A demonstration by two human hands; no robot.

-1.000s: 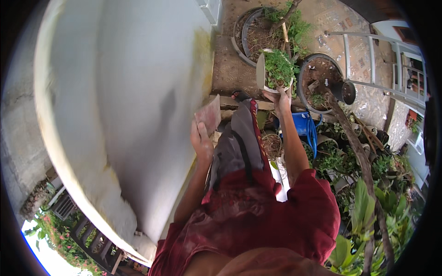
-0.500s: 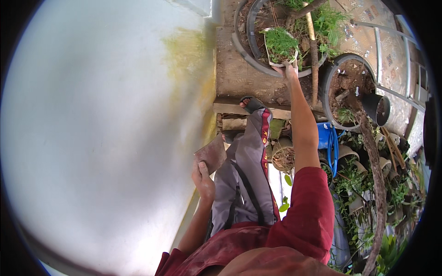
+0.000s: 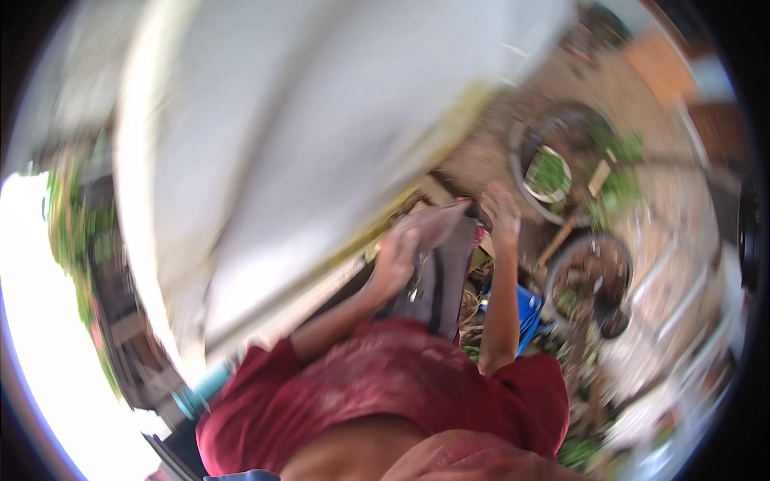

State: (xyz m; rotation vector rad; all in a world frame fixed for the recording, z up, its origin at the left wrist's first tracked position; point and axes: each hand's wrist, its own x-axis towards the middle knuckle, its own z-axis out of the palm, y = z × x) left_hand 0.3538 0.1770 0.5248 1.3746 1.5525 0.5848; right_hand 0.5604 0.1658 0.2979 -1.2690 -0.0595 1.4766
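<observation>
My left hand [image 3: 393,260] is closed on a flat, reddish-brown, dusty square piece [image 3: 441,224], held in front of my legs near the foot of the white wall [image 3: 321,152]; blur hides its exact kind. My right hand [image 3: 502,210] is empty, its fingers stretched out, just right of the square piece and apart from it. Beyond it, a small white planter with green seedlings [image 3: 549,175] sits inside a large round dark pot [image 3: 517,160].
A second round pot of soil [image 3: 553,276] stands at the right, with a small black pot [image 3: 614,322] by it. Below it are a blue thing [image 3: 525,313] and a tangle of plants. A turquoise pipe-like object [image 3: 204,389] is at lower left.
My right hand has let go of the small white planter and drawn back toward my body. The left hand still holds the square piece. The whole view has swung leftward and is blurred.
</observation>
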